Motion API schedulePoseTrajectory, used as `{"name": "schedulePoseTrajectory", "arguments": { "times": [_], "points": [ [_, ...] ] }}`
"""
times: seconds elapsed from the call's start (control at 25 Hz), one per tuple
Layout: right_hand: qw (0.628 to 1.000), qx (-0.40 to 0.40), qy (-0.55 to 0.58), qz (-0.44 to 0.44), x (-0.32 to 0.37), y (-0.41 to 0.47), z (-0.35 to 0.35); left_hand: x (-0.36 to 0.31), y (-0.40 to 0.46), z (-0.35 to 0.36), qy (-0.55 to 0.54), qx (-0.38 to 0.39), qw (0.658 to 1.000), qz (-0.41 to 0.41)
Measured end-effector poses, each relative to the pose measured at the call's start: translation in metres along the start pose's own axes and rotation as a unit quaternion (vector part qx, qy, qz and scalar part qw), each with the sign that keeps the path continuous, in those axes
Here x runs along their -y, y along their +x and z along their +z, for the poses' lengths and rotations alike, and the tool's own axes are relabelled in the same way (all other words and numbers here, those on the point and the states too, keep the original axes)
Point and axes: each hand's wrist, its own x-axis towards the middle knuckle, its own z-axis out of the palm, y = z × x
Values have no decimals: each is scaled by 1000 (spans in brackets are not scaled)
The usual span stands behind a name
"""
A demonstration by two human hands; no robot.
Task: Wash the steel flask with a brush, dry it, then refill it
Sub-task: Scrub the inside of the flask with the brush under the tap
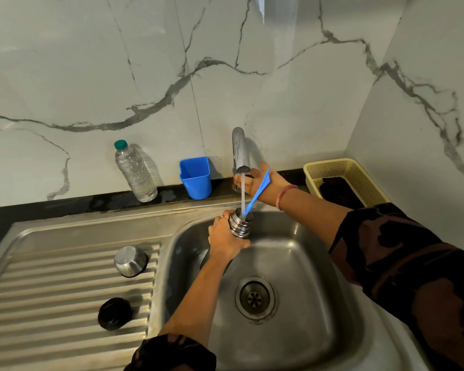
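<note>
Sink (pixel 300 253): steel basin under marble wall.
Flask (pixel 240 223): ribbed steel neck, upright beneath tap stream, blue brush (pixel 257 192) inserted.
Left hand (pixel 225 238): fingers wrapped round flask.
Right hand (pixel 260 183): behind tap (pixel 240 151); finger state cannot be told.

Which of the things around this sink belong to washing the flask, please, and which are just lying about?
In use: steel flask gripped by the left hand; blue brush standing in it; tap, running, with the right hand behind; steel cap and black lid on the drainer.

Lying about: water bottle, blue cup, cream basket.
</note>
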Motion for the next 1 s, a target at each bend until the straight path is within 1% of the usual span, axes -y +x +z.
{"name": "schedulePoseTrajectory", "arguments": {
  "times": [0.08,0.12,0.16,0.2,0.24,0.28,0.32,0.4,0.44,0.48,0.56,0.68,0.72,0.92,0.96,1.0],
  "points": [
    [999,-4,30,15,-5,-6,2,-1,0,0,-1,3,1000,-1],
    [996,-15,91,19,-6,-10,1,-2,1,0,-2,2,1000,0],
    [980,-28,198,25,-5,-11,2,-3,0,0,-3,2,1000,2],
    [939,-36,341,32,-5,-14,1,-4,-1,0,-3,3,1000,3],
    [871,-37,488,38,-4,-19,1,-5,-2,0,-2,3,1000,5],
    [792,-35,607,44,-2,-27,-1,-6,-4,-1,-2,3,1000,7],
    [718,-31,693,48,0,-38,0,-7,-6,-1,-4,3,1000,10],
    [594,16,803,51,11,-67,-5,-6,-12,-1,-16,7,1000,23],
    [553,44,830,57,20,-81,-10,-6,-16,0,-30,12,999,26],
    [534,59,841,66,31,-93,-13,-8,-22,-1,-50,18,998,28],
    [530,44,843,83,56,-111,-20,-13,-33,2,-83,31,995,35],
    [505,-53,848,155,82,-124,-28,-17,-52,6,-119,58,989,63],
    [504,-78,841,178,86,-128,-30,-15,-57,7,-127,66,987,66],
    [572,-138,777,225,100,-147,-49,-21,-88,-9,-161,111,979,66],
    [575,-145,771,235,104,-149,-54,-19,-92,-15,-170,119,977,57],
    [569,-148,770,247,108,-150,-58,-15,-98,-20,-188,126,974,27]
  ]
}}
